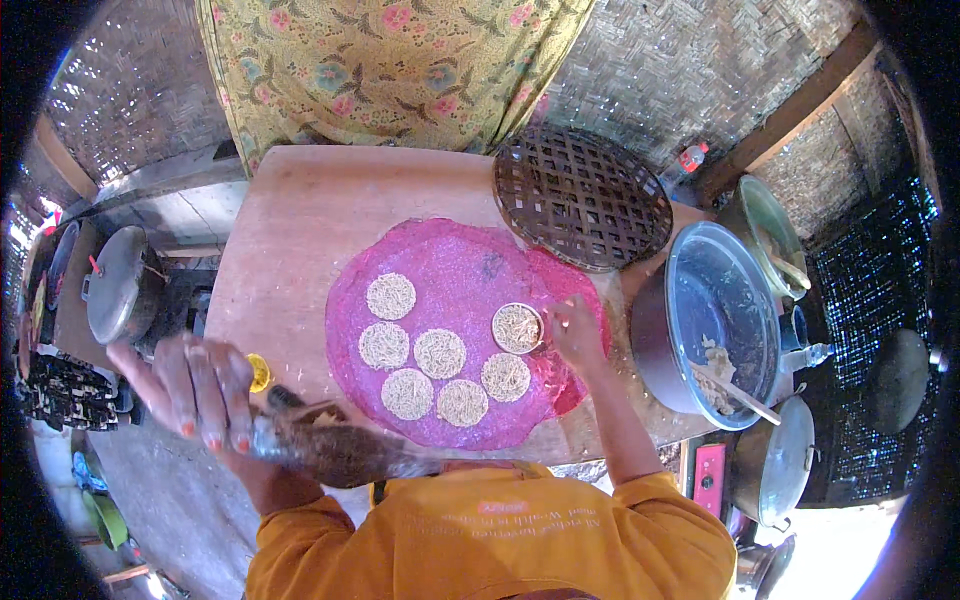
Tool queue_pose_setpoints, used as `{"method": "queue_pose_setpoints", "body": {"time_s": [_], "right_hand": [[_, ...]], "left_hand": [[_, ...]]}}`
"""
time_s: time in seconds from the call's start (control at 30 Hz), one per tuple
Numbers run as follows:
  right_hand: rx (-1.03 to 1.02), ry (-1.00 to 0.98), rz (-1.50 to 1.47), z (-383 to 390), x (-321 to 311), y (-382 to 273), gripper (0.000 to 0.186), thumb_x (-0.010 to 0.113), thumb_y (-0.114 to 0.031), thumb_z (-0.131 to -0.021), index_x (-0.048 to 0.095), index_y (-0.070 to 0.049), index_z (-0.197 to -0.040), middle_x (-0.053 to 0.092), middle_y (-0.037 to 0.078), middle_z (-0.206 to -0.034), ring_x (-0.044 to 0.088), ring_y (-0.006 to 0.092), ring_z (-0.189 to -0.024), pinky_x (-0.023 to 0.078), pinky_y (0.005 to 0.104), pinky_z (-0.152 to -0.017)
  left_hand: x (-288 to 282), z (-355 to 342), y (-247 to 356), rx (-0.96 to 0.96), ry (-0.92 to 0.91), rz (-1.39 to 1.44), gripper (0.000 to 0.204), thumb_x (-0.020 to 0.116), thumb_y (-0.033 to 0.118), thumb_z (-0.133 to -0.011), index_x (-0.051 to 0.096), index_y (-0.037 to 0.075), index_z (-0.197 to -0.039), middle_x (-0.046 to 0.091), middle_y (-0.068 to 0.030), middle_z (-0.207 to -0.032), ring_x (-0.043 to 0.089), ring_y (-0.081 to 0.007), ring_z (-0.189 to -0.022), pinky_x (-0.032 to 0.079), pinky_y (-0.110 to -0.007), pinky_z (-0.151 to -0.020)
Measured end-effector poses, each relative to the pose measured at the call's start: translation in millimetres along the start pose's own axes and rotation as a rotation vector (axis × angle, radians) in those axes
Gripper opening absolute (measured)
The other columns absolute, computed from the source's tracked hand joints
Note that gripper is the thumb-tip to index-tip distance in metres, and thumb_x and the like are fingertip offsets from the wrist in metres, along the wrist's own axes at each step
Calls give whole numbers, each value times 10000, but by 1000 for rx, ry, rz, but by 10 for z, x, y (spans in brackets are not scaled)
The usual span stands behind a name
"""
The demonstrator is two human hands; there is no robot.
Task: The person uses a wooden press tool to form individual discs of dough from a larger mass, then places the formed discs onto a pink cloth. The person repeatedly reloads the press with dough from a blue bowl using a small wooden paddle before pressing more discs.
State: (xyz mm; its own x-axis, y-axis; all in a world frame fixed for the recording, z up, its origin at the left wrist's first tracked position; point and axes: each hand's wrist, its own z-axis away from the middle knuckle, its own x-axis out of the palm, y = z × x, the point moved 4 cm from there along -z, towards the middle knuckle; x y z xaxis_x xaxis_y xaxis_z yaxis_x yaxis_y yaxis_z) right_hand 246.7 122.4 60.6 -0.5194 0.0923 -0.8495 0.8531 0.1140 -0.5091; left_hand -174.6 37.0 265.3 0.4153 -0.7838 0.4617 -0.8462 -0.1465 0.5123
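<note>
My right hand (576, 335) is over the right part of the pink sheet (450, 260), fingers bent, just beside a small ring (494, 326) filled with pale strands (518, 328). I cannot tell whether my fingertips touch its rim or pinch a bit of the strands. My left hand (205, 395) is up close to the camera, off to the left, its fingers partly spread and pointing down. A dark brown, blurred object (335, 450) meets my fingertips and stretches from there toward my chest; I cannot tell whether I am gripping it. The ring sits on the sheet, right of its middle, and six flat rounds (440, 353) of the same pale strands lie around its left and near sides, close together but separate. The sheet is spread on a wooden table (270, 270), with a yellow round thing (260, 373) at the table's left edge. Beyond the sheet, at the far right, is a dark woven tray (585, 200) with an open lattice. Right of the sheet stands a big basin (655, 345), with pale dough (718, 362) and a wooden paddle (738, 392) in it. Behind the basin is a green bowl (735, 215), and a flowered curtain (400, 70) hangs beyond the table.
</note>
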Motion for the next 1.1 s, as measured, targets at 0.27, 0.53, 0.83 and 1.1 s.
{"method": "queue_pose_setpoints", "body": {"time_s": [0.27,0.53,0.83,1.1], "right_hand": [[-71,-29,-5,-200,326,208,202,582,-210,-823,665,-25,-824,617,213,-690,617,362,-648,476,425,-617],[-152,-92,-61,-632,386,-665,199,563,-192,-817,651,-14,-812,624,240,-792,617,407,-754,474,475,-680],[-223,-69,33,-779,914,-577,159,599,-157,-802,633,-2,-788,611,241,-775,612,406,-726,471,463,-623],[-186,-114,-38,-687,511,-737,324,626,-257,-848,628,-48,-1095,666,173,-959,664,281,-847,519,383,-715]], "left_hand": [[292,747,2,104,419,-209,811,122,633,-935,430,119,-390,412,-57,-311,416,-183,-217,301,-283,-217],[314,731,-171,111,310,-100,847,117,680,-906,511,27,-538,521,-77,-449,493,-188,-310,420,-333,-319],[332,759,-271,192,6,-71,812,369,767,-806,566,-21,-778,592,-127,-560,600,-261,-454,537,-457,-554],[232,374,-59,101,22,16,830,385,758,-810,602,-42,-845,607,-159,-558,589,-248,-425,519,-438,-439]]}}
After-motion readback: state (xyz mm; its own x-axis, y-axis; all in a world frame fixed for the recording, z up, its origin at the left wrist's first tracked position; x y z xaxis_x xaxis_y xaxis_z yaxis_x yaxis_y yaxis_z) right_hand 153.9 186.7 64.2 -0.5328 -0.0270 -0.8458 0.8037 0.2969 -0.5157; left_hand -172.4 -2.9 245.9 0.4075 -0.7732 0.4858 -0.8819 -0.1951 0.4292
